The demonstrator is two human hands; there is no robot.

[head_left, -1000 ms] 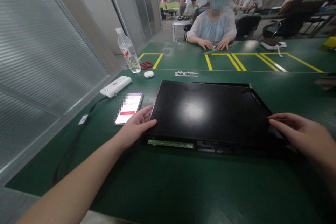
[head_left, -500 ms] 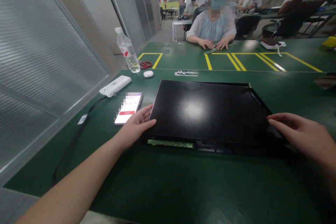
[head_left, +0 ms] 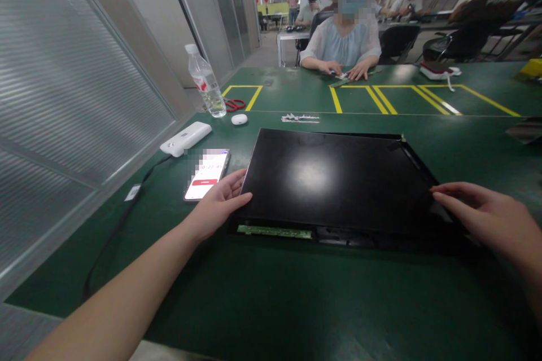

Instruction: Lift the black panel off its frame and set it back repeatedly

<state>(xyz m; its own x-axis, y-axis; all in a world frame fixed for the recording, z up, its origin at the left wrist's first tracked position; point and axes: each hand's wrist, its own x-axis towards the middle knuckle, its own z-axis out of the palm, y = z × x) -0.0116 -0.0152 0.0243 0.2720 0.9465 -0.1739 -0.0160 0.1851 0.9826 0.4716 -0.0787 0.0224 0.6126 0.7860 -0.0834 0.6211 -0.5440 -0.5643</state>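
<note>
A dark, glossy display panel (head_left: 339, 180) lies slightly askew over a black frame (head_left: 417, 161), whose far right corner shows beyond it. Gripping the panel's left edge is my left hand (head_left: 228, 192), thumb on top and fingers along the side. My right hand (head_left: 474, 206) pinches the panel's right edge between thumb and fingers. Along the near edge, a narrow green circuit board (head_left: 275, 232) shows on the left side. Whatever lies beneath the panel is hidden.
Left of the panel lie a phone (head_left: 208, 174), a white power bank (head_left: 186, 139) with a black strap, and a white earbud case (head_left: 239, 119). Behind are a water bottle (head_left: 206, 83), red-handled scissors (head_left: 234, 105) and white scraps (head_left: 300, 118). A masked person (head_left: 345, 48) sits opposite.
My hands and the panel have stayed practically still. Across the table, the co-worker's hand has shifted slightly over a small object.
</note>
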